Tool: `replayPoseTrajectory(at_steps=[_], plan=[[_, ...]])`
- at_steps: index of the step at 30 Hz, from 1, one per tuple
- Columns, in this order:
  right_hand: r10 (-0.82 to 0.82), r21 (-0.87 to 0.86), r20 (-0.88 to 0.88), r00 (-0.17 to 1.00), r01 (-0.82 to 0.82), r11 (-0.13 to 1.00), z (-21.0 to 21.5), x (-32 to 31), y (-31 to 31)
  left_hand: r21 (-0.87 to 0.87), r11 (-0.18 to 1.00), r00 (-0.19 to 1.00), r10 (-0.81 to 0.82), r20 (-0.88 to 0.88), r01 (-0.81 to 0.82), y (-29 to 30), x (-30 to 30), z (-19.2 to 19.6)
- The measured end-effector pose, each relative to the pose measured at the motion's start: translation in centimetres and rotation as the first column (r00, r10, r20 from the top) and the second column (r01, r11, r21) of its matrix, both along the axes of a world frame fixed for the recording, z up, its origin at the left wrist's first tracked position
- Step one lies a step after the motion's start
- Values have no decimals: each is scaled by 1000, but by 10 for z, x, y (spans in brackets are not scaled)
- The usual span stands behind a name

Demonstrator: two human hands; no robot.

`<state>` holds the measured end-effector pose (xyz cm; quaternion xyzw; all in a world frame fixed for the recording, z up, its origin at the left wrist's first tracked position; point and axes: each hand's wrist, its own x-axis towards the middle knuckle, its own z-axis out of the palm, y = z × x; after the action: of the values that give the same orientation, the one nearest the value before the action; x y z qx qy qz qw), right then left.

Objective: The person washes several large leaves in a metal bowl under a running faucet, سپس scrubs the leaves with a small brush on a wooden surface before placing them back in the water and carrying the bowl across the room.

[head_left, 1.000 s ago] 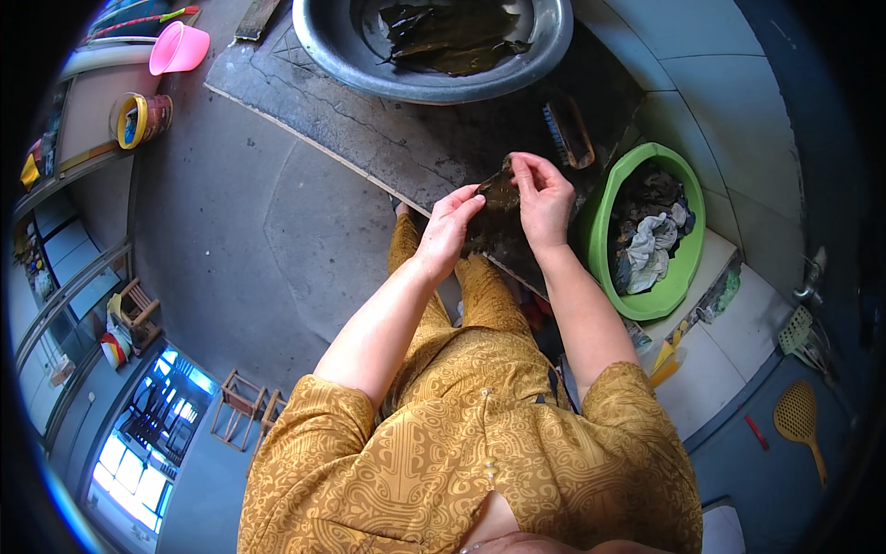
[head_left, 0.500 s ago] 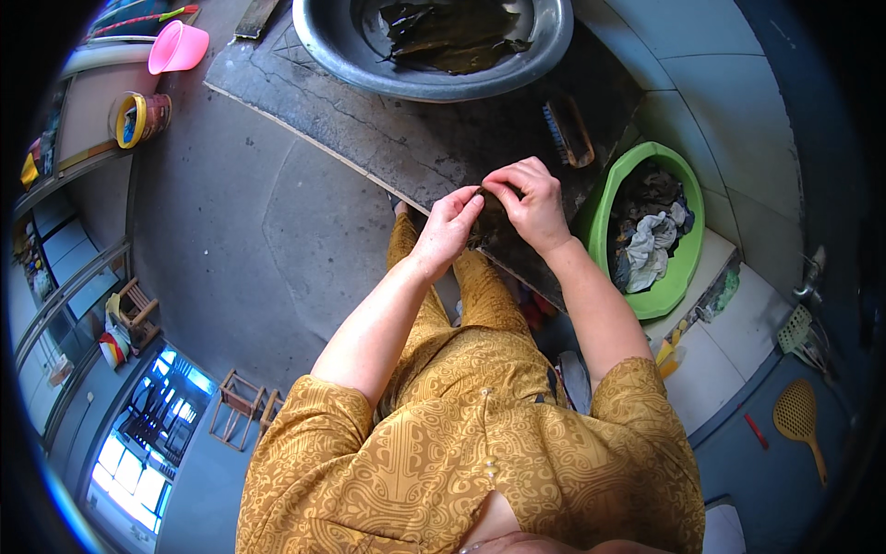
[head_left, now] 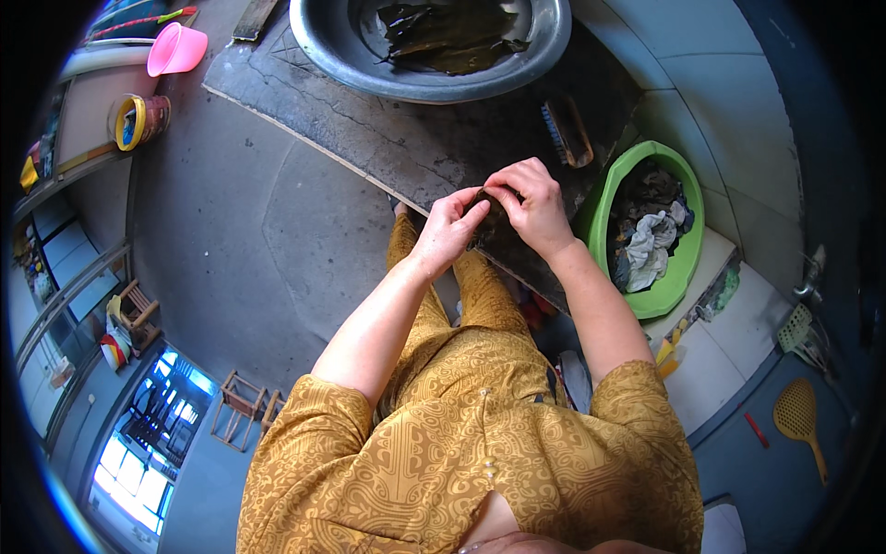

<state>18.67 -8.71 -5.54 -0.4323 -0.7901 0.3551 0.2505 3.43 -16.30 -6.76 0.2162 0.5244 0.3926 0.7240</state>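
My left hand [head_left: 449,231] and my right hand [head_left: 535,209] meet above the near edge of a dark slab table. Fingers of both are pinched on a dark brown-green strip [head_left: 491,223] that looks like kelp, part of it hanging below them. Similar dark, wet sheets of kelp [head_left: 448,37] lie in a large metal basin [head_left: 434,90] on the table ahead. A wooden brush [head_left: 568,132] with pale bristles rests on the slab, right of the basin and beyond my right hand.
On the right, a green tub [head_left: 685,263] holds crumpled cloths or bags. Tiled wall [head_left: 711,83] borders the slab there. Kitchen tools, including a yellow slotted skimmer [head_left: 796,411], hang farther right. A pink bucket [head_left: 177,49], a yellow-rimmed pail [head_left: 138,123] and wooden stools [head_left: 242,402] stand left.
My fingertips have shifted slightly along the kelp strip, and more of it shows between them. My left thumb sits a little differently. The basin, brush and tub stay put.
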Motion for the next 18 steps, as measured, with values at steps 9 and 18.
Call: replayPoseTrajectory(at_steps=[9, 18], plan=[[-106, -158, -93, 990, 90, 983, 0, 10, 5, -33, 996, 996, 80, 37, -78, 0, 2, -9], [-232, -343, 3, 973, 219, 914, -4, 9, 5, -23, 1000, 1000, 20, -16, -20, 1, 6, -10]])
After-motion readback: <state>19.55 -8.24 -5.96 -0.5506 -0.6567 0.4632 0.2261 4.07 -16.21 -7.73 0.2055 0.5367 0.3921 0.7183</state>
